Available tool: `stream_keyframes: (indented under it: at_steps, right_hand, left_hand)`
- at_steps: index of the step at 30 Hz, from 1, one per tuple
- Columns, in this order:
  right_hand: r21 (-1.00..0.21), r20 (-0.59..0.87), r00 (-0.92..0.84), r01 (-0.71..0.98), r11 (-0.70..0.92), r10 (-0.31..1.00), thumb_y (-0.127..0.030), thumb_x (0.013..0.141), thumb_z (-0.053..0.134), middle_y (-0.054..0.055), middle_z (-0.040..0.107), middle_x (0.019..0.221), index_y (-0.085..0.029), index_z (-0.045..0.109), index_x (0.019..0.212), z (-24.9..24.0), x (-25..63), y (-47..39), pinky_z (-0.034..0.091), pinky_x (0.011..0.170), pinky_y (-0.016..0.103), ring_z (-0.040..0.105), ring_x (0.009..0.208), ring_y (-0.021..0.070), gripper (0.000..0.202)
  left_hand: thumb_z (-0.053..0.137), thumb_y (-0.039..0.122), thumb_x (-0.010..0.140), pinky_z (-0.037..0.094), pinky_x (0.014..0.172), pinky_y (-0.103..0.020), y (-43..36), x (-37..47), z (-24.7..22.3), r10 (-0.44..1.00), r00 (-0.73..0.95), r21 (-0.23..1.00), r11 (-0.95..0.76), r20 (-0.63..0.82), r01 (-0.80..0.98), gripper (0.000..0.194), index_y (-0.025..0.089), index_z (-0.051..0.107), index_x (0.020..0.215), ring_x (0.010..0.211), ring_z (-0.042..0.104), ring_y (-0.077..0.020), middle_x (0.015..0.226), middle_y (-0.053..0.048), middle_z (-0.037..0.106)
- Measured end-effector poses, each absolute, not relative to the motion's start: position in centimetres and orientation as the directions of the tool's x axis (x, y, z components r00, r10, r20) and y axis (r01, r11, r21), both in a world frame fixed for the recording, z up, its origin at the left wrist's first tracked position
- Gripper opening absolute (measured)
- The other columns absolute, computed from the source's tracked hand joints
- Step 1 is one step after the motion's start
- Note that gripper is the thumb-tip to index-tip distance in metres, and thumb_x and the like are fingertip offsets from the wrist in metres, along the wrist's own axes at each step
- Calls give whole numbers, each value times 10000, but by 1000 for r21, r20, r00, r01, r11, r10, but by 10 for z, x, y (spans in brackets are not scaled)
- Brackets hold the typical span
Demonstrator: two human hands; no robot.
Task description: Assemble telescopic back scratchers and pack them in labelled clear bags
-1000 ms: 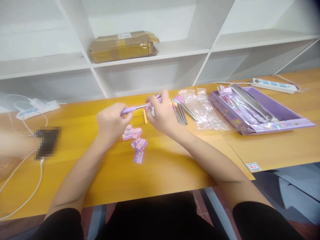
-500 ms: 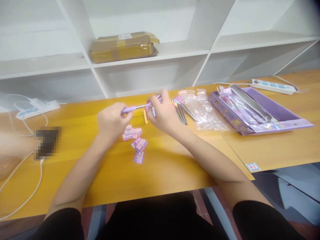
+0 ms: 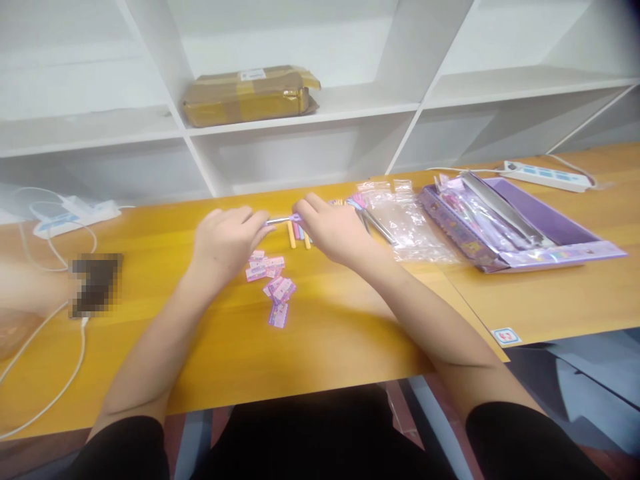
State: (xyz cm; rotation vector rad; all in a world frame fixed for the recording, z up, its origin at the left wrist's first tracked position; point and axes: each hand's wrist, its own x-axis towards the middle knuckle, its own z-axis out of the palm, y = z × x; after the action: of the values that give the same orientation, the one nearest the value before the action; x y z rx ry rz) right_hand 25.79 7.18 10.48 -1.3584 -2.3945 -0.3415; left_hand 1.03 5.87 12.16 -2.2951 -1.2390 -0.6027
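My left hand is closed around one end of a small back scratcher; its purple handle is hidden by the fingers. Between the hands shows the thin metal rod of this back scratcher, held level above the table. On its purple other end my right hand is closed, covering most of it. Below the right fingers lie several coloured handles in yellow, pink and blue. Past the right hand are more metal rods, one with a pink hand-shaped head. Small pink and purple printed cards lie scattered nearer me.
Clear plastic bags lie right of the rods, beside an open purple box with packaged items. Power strips and white cables are on the wooden table. A taped carton sits on the white shelf.
My left hand has slid toward the right along the back scratcher, covering its purple handle. My right hand has turned and lowered slightly, so the coloured handles beneath show more.
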Motion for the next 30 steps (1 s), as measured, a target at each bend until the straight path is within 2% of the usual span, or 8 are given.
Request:
stream_keyframes:
  at_steps: [2, 6, 10, 15, 24, 30]
  right_hand:
    - [78, 448, -529, 827, 557, 721, -431, 1230, 315, 104, 720, 1157, -202, 660, 1196, 104, 259, 71, 224, 597, 345, 536, 675, 169, 415]
    - [103, 508, -588, 767, 634, 629, -477, 1237, 300, 81, 700, 1089, -215, 670, 1150, 100, 261, 73, 255, 618, 341, 545, 722, 162, 462]
    - [119, 530, -595, 757, 642, 604, -517, 1235, 271, 77, 698, 1059, -211, 684, 1121, 99, 262, 76, 256, 623, 344, 545, 734, 165, 527]
    - [83, 551, -584, 749, 658, 596, -581, 1220, 242, 81, 692, 1057, -212, 691, 1105, 100, 261, 75, 288, 647, 336, 560, 765, 178, 592]
    - [-8, 642, -581, 647, 763, 500, -503, 1219, 333, 91, 667, 1003, -229, 689, 1112, 101, 261, 73, 372, 745, 353, 573, 859, 226, 462]
    - [11, 665, -592, 617, 787, 455, -474, 1219, 342, 90, 674, 999, -233, 700, 1148, 100, 261, 76, 377, 792, 379, 572, 895, 239, 437]
  left_hand:
    - [520, 511, 1149, 304, 653, -388, 58, 10, 122, 654, 509, -158, -519, 560, 840, 408, 254, 752, 933, 656, 576, -210, 752, -51, 653]
    - [496, 487, 1162, 297, 636, -377, 59, 11, 120, 651, 522, -126, -554, 550, 823, 411, 255, 754, 942, 638, 559, -195, 769, -47, 654]
    - [461, 481, 1171, 299, 625, -370, 59, 11, 119, 635, 548, -157, -565, 544, 810, 446, 242, 744, 923, 666, 573, -195, 811, -55, 686]
    - [447, 522, 1169, 306, 614, -365, 57, 8, 122, 654, 548, -116, -581, 522, 805, 472, 240, 743, 933, 675, 574, -193, 836, -62, 690]
    - [441, 606, 1155, 327, 637, -358, 53, 11, 128, 650, 523, -79, -584, 551, 808, 512, 276, 765, 934, 724, 594, -195, 824, -58, 687]
    - [485, 544, 1153, 334, 645, -365, 53, 11, 129, 639, 532, -87, -591, 556, 802, 415, 309, 792, 1000, 726, 588, -200, 809, -51, 673]
